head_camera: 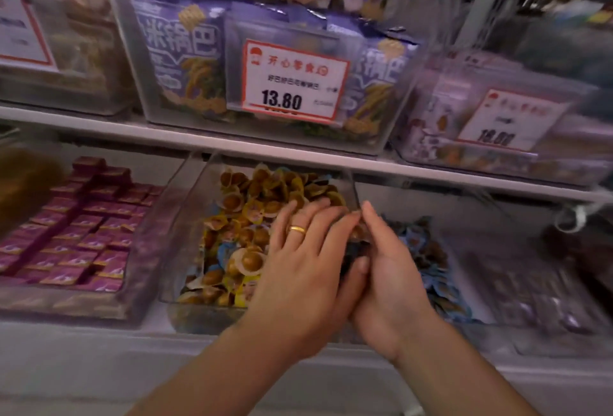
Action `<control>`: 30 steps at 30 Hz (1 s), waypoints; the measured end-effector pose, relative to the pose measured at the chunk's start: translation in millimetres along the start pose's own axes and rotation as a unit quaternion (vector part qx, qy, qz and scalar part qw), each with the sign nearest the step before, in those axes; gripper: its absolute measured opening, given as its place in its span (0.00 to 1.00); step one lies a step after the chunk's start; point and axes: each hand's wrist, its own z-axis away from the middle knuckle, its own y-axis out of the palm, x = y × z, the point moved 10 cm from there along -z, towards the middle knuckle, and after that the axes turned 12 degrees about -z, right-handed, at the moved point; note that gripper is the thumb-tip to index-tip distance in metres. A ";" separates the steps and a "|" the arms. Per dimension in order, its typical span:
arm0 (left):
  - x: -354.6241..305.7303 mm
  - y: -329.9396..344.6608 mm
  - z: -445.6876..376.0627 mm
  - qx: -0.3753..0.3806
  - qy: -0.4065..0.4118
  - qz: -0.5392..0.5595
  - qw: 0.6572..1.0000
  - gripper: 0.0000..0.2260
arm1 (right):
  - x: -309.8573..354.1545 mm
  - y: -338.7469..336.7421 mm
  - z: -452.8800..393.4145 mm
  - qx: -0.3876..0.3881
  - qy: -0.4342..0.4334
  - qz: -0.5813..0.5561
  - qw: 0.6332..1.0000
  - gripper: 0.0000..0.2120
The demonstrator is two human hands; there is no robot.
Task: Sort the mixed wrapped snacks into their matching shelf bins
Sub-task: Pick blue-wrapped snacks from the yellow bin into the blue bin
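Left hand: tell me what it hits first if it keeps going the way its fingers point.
The left hand points up and right across the middle bin. It would probably meet that bin's clear right wall first, though depth is unclear and the snacks lie just under the fingers.

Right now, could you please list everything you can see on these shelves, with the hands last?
Purple snack bags: several, purple and yellow, in the clear upper middle bin.
Price tag: one, white with red border, reads 13.80, on that bin's front.
Second price tag: one, white and red, blurred, on the upper right bin.
Pink wrapped squares: many, pink-purple, in rows in the lower left bin.
Brown-and-yellow wrapped snacks: many, in the lower middle bin.
Blue wrapped snacks: many, in the lower right bin.
Gold ring: one, on the left hand.
Left hand: fingers spread over the middle bin.
Right hand: beside it, at the divider; whether it holds anything is hidden.
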 end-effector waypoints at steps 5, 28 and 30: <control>-23.8 17.8 -1.4 0.045 0.067 -0.026 0.996 0.31 | 45.3 -29.7 3.2 -0.039 -0.107 0.065 0.991 0.13; 124.0 -33.8 -0.1 -0.064 -0.059 -0.016 0.996 0.11 | 149.8 -51.3 -34.5 -0.169 -0.399 0.363 0.825 0.12; 148.4 -47.9 8.4 -0.056 -0.088 -0.044 0.994 0.11 | 125.3 -8.5 -21.0 -0.087 -0.448 0.440 0.773 0.09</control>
